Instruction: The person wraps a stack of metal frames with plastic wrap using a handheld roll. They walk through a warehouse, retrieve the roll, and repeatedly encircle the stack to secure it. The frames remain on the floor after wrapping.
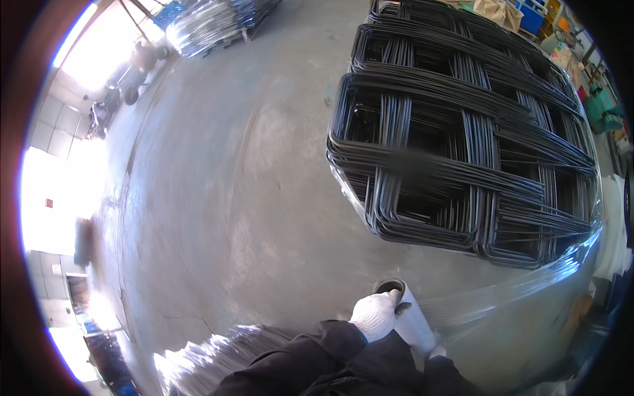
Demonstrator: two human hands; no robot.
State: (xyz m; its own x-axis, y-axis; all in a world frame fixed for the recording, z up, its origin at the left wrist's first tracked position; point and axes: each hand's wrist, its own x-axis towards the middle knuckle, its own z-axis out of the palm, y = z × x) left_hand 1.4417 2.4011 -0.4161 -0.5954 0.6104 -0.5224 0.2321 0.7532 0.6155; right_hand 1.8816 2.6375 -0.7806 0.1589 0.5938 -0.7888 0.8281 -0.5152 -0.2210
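A roll of clear stretch film (416, 325) slants down in front of me, its hollow core open at the upper end. My left hand (376, 315), in a white knit glove, is closed on that upper end with fingers at the core's rim. At the lower end my right hand (437, 351), also gloved, grips the roll; most of its fingers are hidden. A stretched sheet of film (502, 300) runs from the roll to the right, up to the lower corner of a big stack of black rectangular wire frames (429, 162).
Another film-covered bundle (221, 356) lies close by at lower left. A wrapped pile (205, 30) stands at the far left on the grey concrete floor (218, 171). Bright windows line the left wall. Green machinery (601, 109) and a blue bin (531, 18) stand beyond the stack.
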